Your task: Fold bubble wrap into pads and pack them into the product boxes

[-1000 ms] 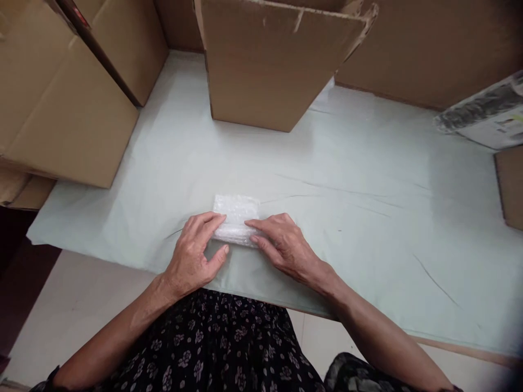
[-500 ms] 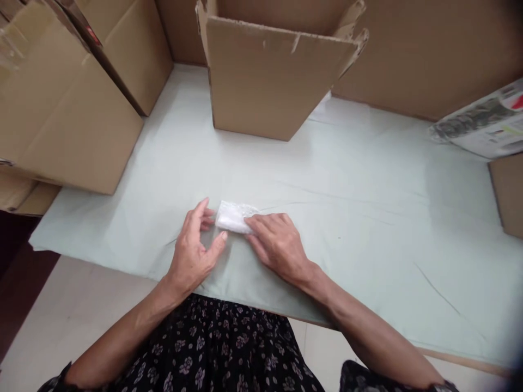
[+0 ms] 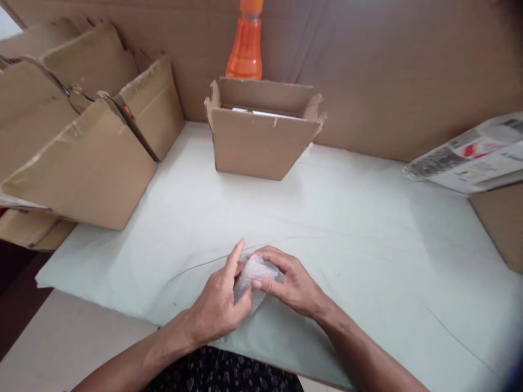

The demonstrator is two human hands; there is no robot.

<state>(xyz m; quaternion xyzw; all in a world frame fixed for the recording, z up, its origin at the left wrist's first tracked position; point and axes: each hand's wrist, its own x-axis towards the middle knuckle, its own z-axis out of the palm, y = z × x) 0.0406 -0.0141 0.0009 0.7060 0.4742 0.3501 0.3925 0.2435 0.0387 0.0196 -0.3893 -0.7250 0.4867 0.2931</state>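
Note:
Near the front edge of the cloth-covered table, a small bundle of clear bubble wrap (image 3: pixel 254 274) is held tilted up between both hands. My right hand (image 3: pixel 288 277) grips its right side, thumb on the near face and fingers over the top. My left hand (image 3: pixel 223 299) closes on the left side with the thumb against the wrap, while its index finger points up and away. Whatever lies inside the wrap cannot be made out, and the fingers cover part of it.
An open cardboard box (image 3: pixel 255 144) stands at the back middle, an orange bottle (image 3: pixel 245 51) behind it. Several cardboard boxes (image 3: pixel 93 163) crowd the left. A plastic-wrapped printed packet (image 3: pixel 469 155) rests on a box (image 3: pixel 500 223) at the right. A cardboard wall (image 3: pixel 368 81) runs behind.
The bundle has been lifted from lying flat and tilted up. My left hand, open beside it before, now holds it too. The view has tipped upward, bringing the orange bottle into sight.

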